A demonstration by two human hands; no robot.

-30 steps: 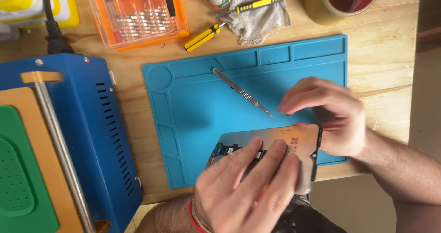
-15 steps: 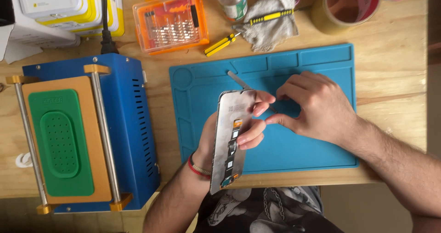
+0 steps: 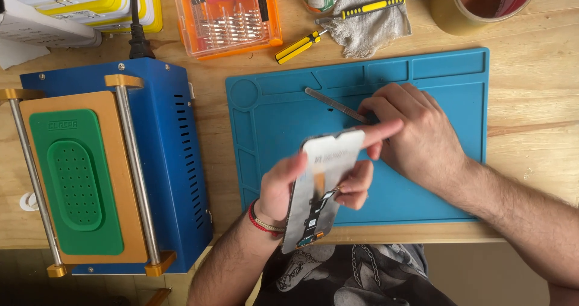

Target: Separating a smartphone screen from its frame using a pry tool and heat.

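My left hand [image 3: 283,188] grips a phone screen panel [image 3: 319,185], held upright on its long axis above the near edge of the blue work mat [image 3: 434,76], its back with a flex cable facing me. My right hand [image 3: 416,134] rests on the mat just right of the panel. Its forefinger touches the panel's top corner and its other fingers lie over the end of the metal tweezers [image 3: 332,102] that lie on the mat.
A blue heating machine [image 3: 175,161] with a green pad [image 3: 75,179] stands at the left. Behind the mat lie an orange bit case [image 3: 229,16], yellow screwdrivers [image 3: 298,46], a grey cloth [image 3: 374,25], a tape roll [image 3: 470,4] and stacked boxes [image 3: 78,4].
The panel went from lying flat under both hands to being lifted and turned upright in my left hand. My right hand moved back to the tweezers on the mat.
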